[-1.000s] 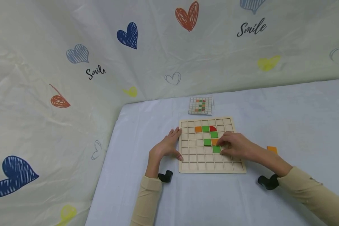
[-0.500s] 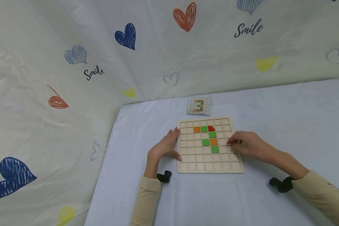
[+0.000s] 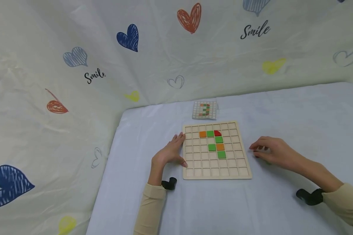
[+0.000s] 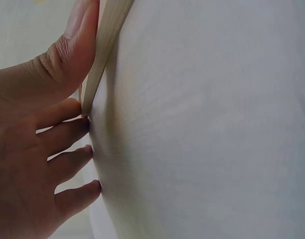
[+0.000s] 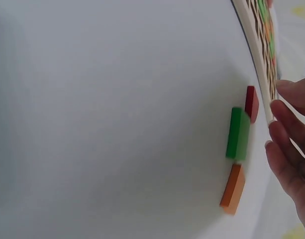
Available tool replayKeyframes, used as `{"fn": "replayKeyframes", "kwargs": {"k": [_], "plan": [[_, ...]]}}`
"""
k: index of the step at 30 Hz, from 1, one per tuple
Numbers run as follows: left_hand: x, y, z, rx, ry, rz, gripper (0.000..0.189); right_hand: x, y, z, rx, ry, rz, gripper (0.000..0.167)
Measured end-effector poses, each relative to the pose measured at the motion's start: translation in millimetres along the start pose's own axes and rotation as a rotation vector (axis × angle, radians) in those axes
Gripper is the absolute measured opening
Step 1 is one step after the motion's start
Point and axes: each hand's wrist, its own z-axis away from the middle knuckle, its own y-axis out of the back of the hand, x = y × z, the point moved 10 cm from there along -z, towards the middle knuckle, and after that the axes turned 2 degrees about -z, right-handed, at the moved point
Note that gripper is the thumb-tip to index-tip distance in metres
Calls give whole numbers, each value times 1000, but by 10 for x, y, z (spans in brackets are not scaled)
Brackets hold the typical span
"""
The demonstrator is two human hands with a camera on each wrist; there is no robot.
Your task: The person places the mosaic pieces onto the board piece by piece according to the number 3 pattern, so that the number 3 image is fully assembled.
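My left hand (image 3: 169, 153) rests along the left edge of the wooden grid board (image 3: 229, 163), fingers spread and thumb at its rim. Set into the board's cells are orange (image 3: 202, 134), green (image 3: 210, 133) and quarter-round red (image 3: 217, 133) tiles, with several more green and orange ones below them. To the right of the board, my right hand (image 3: 275, 150) hovers over the table, its fingers loosely bent and nothing visible between them. Near those fingers, the right wrist view has a red tile (image 5: 251, 103), a green tile (image 5: 237, 133) and an orange tile (image 5: 233, 189), mostly hidden by the hand in the head view.
A small pattern card (image 3: 204, 110) printed with a coloured grid lies behind the board. Black wrist-worn devices (image 3: 169, 183) sit by both sleeves. A cloth backdrop (image 3: 153, 65) with printed hearts rises behind and to the left of the white table.
My right hand has moved right, off the board's tiles and past its right edge to the loose tiles. The left hand stays at the board's left edge.
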Motion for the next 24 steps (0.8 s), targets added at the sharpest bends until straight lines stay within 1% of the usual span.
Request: {"fn": "replayKeyframes", "kwargs": {"k": [6,11,14,18,24], "plan": [[-4,21,28,-6,14,8,128,92,41,90,-22,-39,34,26],[7,25,28,-5,8,8,127,169,36,144,-49,-79,69,26],[12,17,28,-5,1,14,127,195,43,186,-47,-88,84,27],[18,6,36,-12,3,12,127,203,53,230,-41,-89,83,29],[27,1,34,-15,6,10,127,200,-1,212,-68,-111,57,27]]}}
